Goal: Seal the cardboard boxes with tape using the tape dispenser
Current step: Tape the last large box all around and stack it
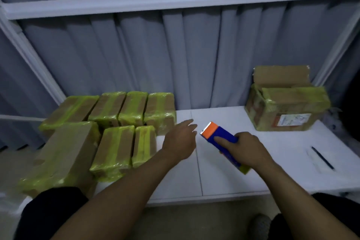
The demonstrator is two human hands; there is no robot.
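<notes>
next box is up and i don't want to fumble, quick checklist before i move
1. Blue-and-orange plastic tape dispenser in grip: ok, right hand holds it.
2. Left hand free: ok, open, holds nothing.
3. Brown cardboard box, far right, closed: not ok, a flap stands up.
4. Tape end ready at the dispenser's orange end: cannot tell.
5. Thin dark pen clear of the hands: ok, lies further right.

Taped boxes [109, 128] crowd the table's [224, 177] left; an open box [286, 101] sits far right.
</notes>
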